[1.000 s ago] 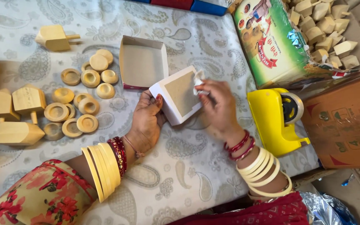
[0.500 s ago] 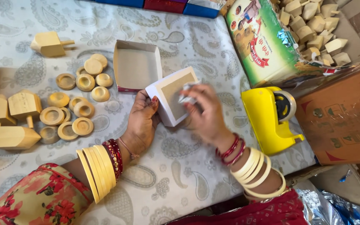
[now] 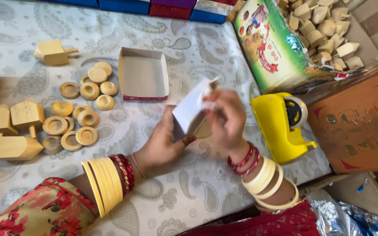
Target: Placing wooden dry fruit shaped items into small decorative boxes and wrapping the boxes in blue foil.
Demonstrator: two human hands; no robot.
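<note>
Both my hands hold a small white cardboard box, tilted on its edge above the patterned tablecloth. My left hand grips its lower side from beneath. My right hand pinches the top flap on the right. An open, shallow cardboard box tray with a red rim lies just behind the box. Several round wooden discs sit to the left of my left hand.
Wooden spinning tops lie at the far left, another top further back. A yellow tape dispenser stands right of my right hand. A green sack of wooden pieces and a brown carton fill the right side.
The white box has turned from lying flat with its open face up to standing on edge. Both hands rose and shifted slightly with it, the right hand now on the top flap.
</note>
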